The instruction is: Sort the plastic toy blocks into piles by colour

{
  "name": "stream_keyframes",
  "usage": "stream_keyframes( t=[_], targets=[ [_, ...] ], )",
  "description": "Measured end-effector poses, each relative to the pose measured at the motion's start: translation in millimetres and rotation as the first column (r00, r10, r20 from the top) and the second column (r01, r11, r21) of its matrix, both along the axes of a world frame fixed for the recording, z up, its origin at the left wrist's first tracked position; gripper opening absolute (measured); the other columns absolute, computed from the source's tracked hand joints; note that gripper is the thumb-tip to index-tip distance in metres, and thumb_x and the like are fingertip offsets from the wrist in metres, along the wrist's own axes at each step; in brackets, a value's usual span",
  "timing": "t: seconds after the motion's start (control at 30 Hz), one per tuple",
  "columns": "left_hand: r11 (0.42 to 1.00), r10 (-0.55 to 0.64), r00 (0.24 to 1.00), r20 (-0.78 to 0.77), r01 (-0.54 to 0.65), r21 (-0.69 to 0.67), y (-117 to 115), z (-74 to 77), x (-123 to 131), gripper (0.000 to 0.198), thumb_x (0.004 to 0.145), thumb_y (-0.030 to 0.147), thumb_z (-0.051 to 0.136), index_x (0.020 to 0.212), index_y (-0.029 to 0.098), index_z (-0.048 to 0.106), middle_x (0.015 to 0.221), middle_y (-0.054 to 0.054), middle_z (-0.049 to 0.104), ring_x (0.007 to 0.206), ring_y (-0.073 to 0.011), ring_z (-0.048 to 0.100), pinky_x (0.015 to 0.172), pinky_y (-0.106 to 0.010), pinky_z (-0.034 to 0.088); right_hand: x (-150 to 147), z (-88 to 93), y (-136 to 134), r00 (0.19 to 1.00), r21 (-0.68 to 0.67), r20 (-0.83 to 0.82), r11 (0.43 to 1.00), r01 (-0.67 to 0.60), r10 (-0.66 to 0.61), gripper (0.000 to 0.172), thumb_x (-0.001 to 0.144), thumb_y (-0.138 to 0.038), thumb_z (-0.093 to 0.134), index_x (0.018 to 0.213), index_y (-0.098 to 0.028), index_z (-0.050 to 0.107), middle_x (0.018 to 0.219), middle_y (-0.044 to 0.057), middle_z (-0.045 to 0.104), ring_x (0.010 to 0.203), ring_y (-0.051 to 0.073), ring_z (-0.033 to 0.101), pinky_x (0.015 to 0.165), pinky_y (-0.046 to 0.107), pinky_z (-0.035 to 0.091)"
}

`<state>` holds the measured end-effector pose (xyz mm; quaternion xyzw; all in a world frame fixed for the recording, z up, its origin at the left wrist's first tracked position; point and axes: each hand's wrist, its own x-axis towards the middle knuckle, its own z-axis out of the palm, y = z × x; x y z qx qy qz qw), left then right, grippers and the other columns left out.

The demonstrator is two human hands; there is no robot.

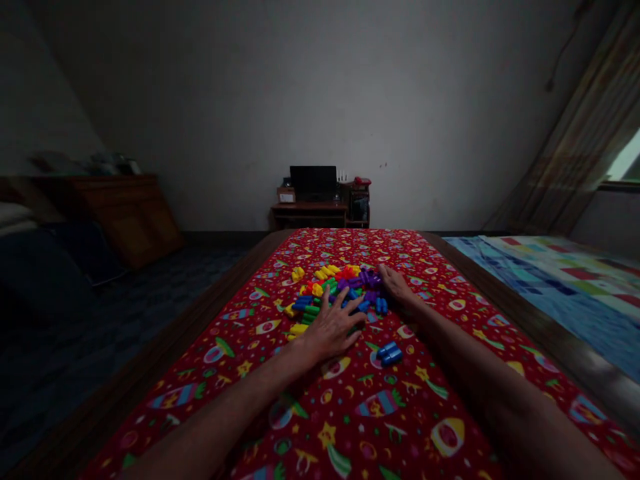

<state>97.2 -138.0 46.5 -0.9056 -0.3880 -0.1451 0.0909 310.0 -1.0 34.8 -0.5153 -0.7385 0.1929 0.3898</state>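
Observation:
Over the near side of a pile of coloured plastic toy pieces (327, 271) lies my left hand (334, 327), palm down with its fingers spread. Beneath and around those fingers are green pieces (310, 317), blue pieces (303, 303) and yellow pieces (298, 330). At the pile's right edge, my right hand (397, 285) rests on its side against the purple pieces (370, 279); its fingers are mostly hidden from me. A joined blue piece (389, 353) lies apart from the pile, between my forearms.
A red patterned cloth (325, 437) covers the long table, whose dark wooden edge (555, 333) shows. Beyond it stands a desk (310, 210) with a black monitor (313, 181). A colourful bedspread (565, 280) is on the right, a wooden cabinet (130, 217) on the left.

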Motion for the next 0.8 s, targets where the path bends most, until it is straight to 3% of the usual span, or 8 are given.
stream_keyframes(
  t=[0.2, 0.33, 0.47, 0.57, 0.67, 0.73, 0.8],
  targets=[
    [0.993, 0.118, 0.988, 0.096, -0.119, 0.003, 21.1, -3.7, -38.9, 0.059, 0.082, 0.026, 0.059, 0.138, 0.029, 0.042, 0.149, -0.008, 0.040, 0.139, -0.0354, 0.028, 0.111, -0.063, 0.023, -71.0, 3.0, 10.4, 0.961, -0.052, -0.142, 0.967, -0.249, 0.239, 0.058, 0.085, -0.068, 0.025, 0.079, -0.020, 0.056, 0.084, 0.005, 0.063, 0.086, 0.021, 0.057, 0.082, 0.035, 0.045],
    [0.988, 0.148, 0.959, 0.241, -0.155, 0.008, 34.8, -3.3, -65.8, 0.053, 0.085, 0.022, 0.052, 0.137, 0.022, 0.044, 0.141, -0.012, 0.049, 0.129, -0.0273, 0.046, 0.109, -0.047, 0.038, -97.9, 15.8, -7.5, 0.909, -0.089, -0.189, 0.916, -0.391, 0.370, 0.059, 0.087, -0.068, 0.029, 0.090, -0.020, 0.064, 0.099, 0.005, 0.066, 0.105, 0.024, 0.055, 0.095, 0.037, 0.042],
    [0.963, 0.231, 0.868, 0.441, -0.268, 0.022, 54.8, 6.7, -88.1, 0.040, 0.086, 0.022, 0.047, 0.126, 0.020, 0.054, 0.123, -0.009, 0.062, 0.114, -0.0236, 0.058, 0.101, -0.041, 0.047, -105.3, 37.8, -14.3, 0.835, -0.087, -0.289, 0.856, -0.510, 0.468, 0.062, 0.088, -0.068, 0.030, 0.112, -0.022, 0.063, 0.122, 0.008, 0.062, 0.121, 0.024, 0.050, 0.102, 0.039, 0.039],
    [0.929, 0.313, 0.796, 0.518, -0.371, 0.009, 75.4, 15.1, -105.9, 0.035, 0.086, 0.024, 0.048, 0.119, 0.020, 0.059, 0.115, -0.007, 0.066, 0.108, -0.0230, 0.062, 0.099, -0.039, 0.048, -100.4, 47.5, 8.6, 0.863, -0.066, -0.274, 0.887, -0.458, 0.425, 0.063, 0.090, -0.065, 0.027, 0.114, -0.019, 0.062, 0.120, 0.011, 0.062, 0.113, 0.024, 0.055, 0.094, 0.039, 0.044],
    [0.901, 0.368, 0.764, 0.530, -0.434, -0.001, 102.4, 14.0, -125.3, 0.036, 0.086, 0.029, 0.047, 0.118, 0.019, 0.060, 0.121, -0.009, 0.065, 0.116, -0.0249, 0.057, 0.106, -0.042, 0.041, -92.6, 42.3, 43.3, 0.963, -0.039, -0.084, 0.965, -0.261, 0.257, 0.058, 0.092, -0.059, 0.028, 0.103, -0.015, 0.065, 0.101, 0.011, 0.067, 0.099, 0.025, 0.059, 0.090, 0.040, 0.045],
    [0.885, 0.437, 0.728, 0.528, -0.453, -0.108, 122.7, 6.6, -136.1, 0.042, 0.086, 0.034, 0.046, 0.123, 0.017, 0.058, 0.131, -0.011, 0.060, 0.126, -0.0266, 0.050, 0.112, -0.045, 0.033, -89.9, 32.4, 60.6, 0.983, -0.061, 0.033, 0.982, -0.178, 0.180, 0.053, 0.094, -0.053, 0.027, 0.097, -0.015, 0.065, 0.093, 0.010, 0.068, 0.095, 0.025, 0.061, 0.090, 0.039, 0.044],
    [0.847, 0.532, 0.668, 0.521, -0.424, -0.321, 142.1, -3.2, -142.6, 0.049, 0.087, 0.041, 0.043, 0.127, 0.016, 0.055, 0.138, -0.012, 0.054, 0.133, -0.0274, 0.043, 0.114, -0.047, 0.027, -91.8, 21.5, 68.6, 0.977, -0.116, 0.093, 0.977, -0.181, 0.192, 0.051, 0.096, -0.049, 0.027, 0.093, -0.015, 0.066, 0.091, 0.010, 0.068, 0.093, 0.024, 0.062, 0.089, 0.038, 0.044]
  ],
)
